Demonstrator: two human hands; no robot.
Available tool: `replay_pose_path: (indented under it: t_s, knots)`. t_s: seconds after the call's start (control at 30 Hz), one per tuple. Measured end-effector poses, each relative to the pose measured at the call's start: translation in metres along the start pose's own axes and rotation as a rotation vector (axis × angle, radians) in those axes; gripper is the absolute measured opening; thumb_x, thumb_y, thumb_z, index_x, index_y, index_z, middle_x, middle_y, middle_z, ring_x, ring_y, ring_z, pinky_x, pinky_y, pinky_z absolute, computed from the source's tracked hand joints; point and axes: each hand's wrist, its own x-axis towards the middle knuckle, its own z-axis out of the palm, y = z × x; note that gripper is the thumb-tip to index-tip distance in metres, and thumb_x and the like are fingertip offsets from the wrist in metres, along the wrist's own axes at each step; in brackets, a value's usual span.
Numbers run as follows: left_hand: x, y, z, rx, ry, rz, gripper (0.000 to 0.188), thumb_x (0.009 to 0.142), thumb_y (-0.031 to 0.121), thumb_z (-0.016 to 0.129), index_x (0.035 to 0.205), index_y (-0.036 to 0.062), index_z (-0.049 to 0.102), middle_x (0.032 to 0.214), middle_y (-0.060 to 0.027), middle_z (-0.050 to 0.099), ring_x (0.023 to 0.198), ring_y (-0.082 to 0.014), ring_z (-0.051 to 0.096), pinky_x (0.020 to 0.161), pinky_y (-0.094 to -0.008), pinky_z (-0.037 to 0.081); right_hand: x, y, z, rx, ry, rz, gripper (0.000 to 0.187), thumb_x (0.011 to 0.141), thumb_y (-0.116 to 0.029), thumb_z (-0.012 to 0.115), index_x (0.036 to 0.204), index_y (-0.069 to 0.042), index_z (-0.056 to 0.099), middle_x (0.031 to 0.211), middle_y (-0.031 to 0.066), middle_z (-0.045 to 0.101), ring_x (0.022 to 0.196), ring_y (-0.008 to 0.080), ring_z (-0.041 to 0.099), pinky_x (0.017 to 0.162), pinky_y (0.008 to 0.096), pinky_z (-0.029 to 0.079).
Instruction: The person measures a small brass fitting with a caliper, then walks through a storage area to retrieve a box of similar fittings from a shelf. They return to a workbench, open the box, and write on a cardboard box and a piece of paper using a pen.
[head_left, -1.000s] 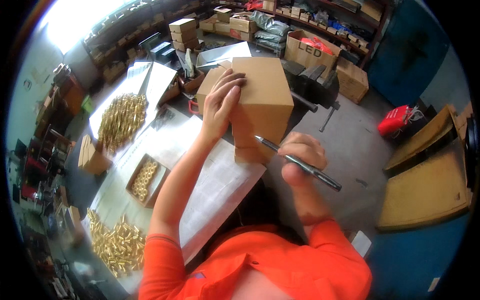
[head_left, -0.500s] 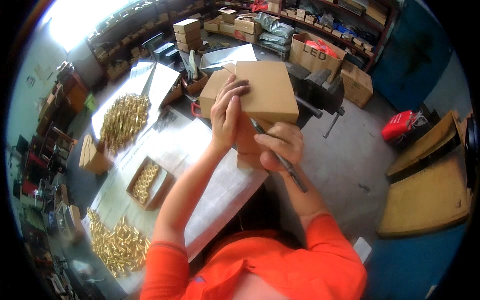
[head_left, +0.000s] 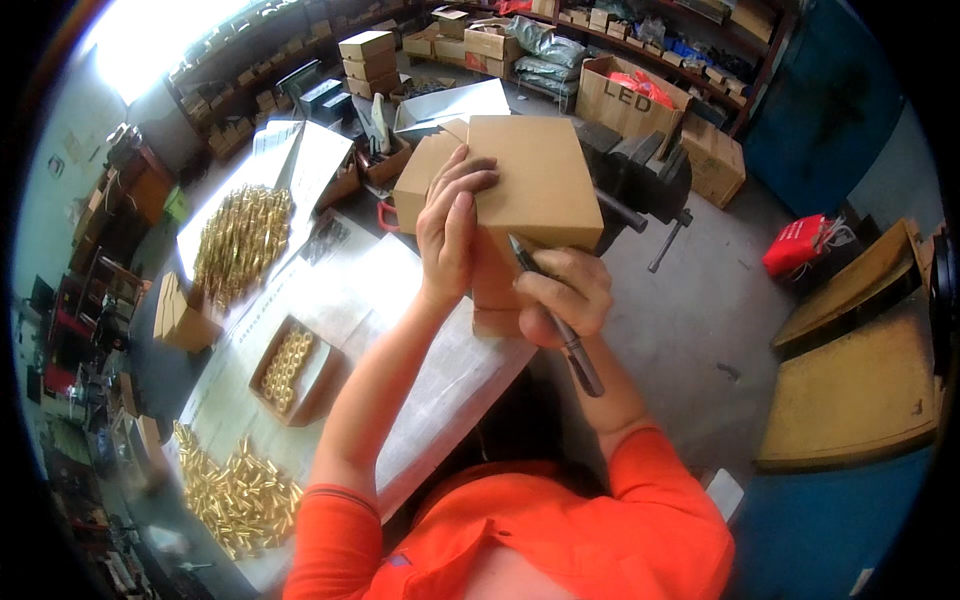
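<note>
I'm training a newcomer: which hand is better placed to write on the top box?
Probably the right hand: it holds the pen, tip at the near side of the top box. The left hand lies against the box, without a pen.

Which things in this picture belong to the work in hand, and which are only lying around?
In the work:
dark pen, in the right hand
top cardboard box, with the left hand against it

Apparently just lying about:
heap of long brass-coloured parts
pile of small brass-coloured parts
small open box
red bag
</note>
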Motion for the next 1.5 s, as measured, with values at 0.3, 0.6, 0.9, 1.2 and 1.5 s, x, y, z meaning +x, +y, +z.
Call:
replay_pose_path:
  t_s: [0.3,0.6,0.9,1.2,1.5]
  knots:
    - [0.0,-0.001,0.001,-0.001,0.014,0.009,0.037,0.089,0.021,0.034,0.094,-0.0028,0.061,0.109,-0.0167,0.058,0.122,-0.0348,0.039,0.102,-0.0407,0.026,0.004,-0.003,-0.002,-0.012,-0.046,0.024,0.044,0.087,-0.044,0.048,0.072,-0.005,0.061,0.07,0.0095,0.056,0.059,0.0235,0.059,0.053,0.0294,0.048]
    - [0.0,-0.001,0.001,0.011,0.012,0.005,0.036,0.089,0.02,0.034,0.093,-0.0033,0.061,0.109,-0.0164,0.058,0.121,-0.0346,0.039,0.101,-0.0406,0.026,0.004,-0.002,-0.002,0.007,-0.03,0.049,0.046,0.087,-0.044,0.048,0.07,-0.005,0.061,0.069,0.0085,0.057,0.06,0.0232,0.059,0.054,0.0299,0.047]
    - [-0.001,-0.003,0.001,0.009,0.022,0.01,0.036,0.089,0.02,0.033,0.094,-0.0032,0.061,0.109,-0.0165,0.058,0.121,-0.0352,0.04,0.101,-0.0403,0.027,0.009,-0.002,-0.016,-0.021,-0.091,0.052,0.045,0.087,-0.045,0.046,0.071,-0.006,0.062,0.071,0.0091,0.058,0.061,0.0237,0.061,0.055,0.0302,0.048]
    - [-0.002,-0.002,0.002,0.034,0.035,-0.005,0.037,0.088,0.021,0.033,0.094,-0.0023,0.061,0.109,-0.0165,0.058,0.121,-0.0349,0.04,0.101,-0.0406,0.027,0.005,0.001,-0.014,0.004,-0.102,0.056,0.044,0.088,-0.043,0.046,0.072,-0.005,0.062,0.069,0.0087,0.058,0.06,0.0233,0.061,0.055,0.0298,0.049]
    - [-0.001,0.0,0.002,0.031,0.035,-0.007,0.037,0.089,0.022,0.033,0.094,-0.0008,0.062,0.108,-0.0158,0.059,0.121,-0.0342,0.041,0.102,-0.0411,0.027,0.009,0.005,-0.013,0.016,-0.011,-0.019,0.026,0.082,-0.026,0.052,0.071,-0.004,0.059,0.067,0.0087,0.055,0.053,0.0218,0.058,0.049,0.0303,0.048]
